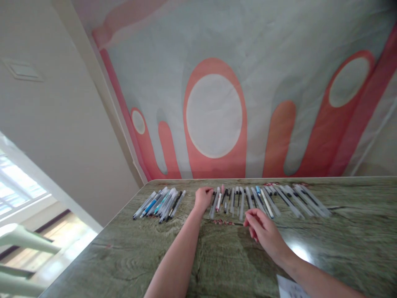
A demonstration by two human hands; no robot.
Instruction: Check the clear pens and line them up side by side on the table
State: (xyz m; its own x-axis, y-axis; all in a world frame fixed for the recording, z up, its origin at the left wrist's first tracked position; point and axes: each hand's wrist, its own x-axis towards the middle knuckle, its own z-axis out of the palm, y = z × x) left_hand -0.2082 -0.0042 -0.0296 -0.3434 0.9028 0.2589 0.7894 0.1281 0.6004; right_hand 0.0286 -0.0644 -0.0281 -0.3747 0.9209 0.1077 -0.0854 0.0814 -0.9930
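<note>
My left hand (204, 198) reaches to the left end of a row of pens, its fingers pressed together beside the upper end of a clear pen (214, 205). Whether the fingertips grip that pen is hidden. Just in front of the row, my right hand (261, 228) hovers with its fingers curled in and no object showing in them. Near it lie a white pen (267, 203) and a clear-barrelled pen (241, 207). A pink-and-white pen (218, 201) rests close to my left hand.
Farther left is a loose pile of pens, among them a blue pen (151, 205). More clear pens (305, 200) continue the row rightward. A white paper (290, 287) lies by my right forearm. Behind the wooden table (124, 256) stands a patterned wall (254, 49); a pale green chair (25, 240) is at left.
</note>
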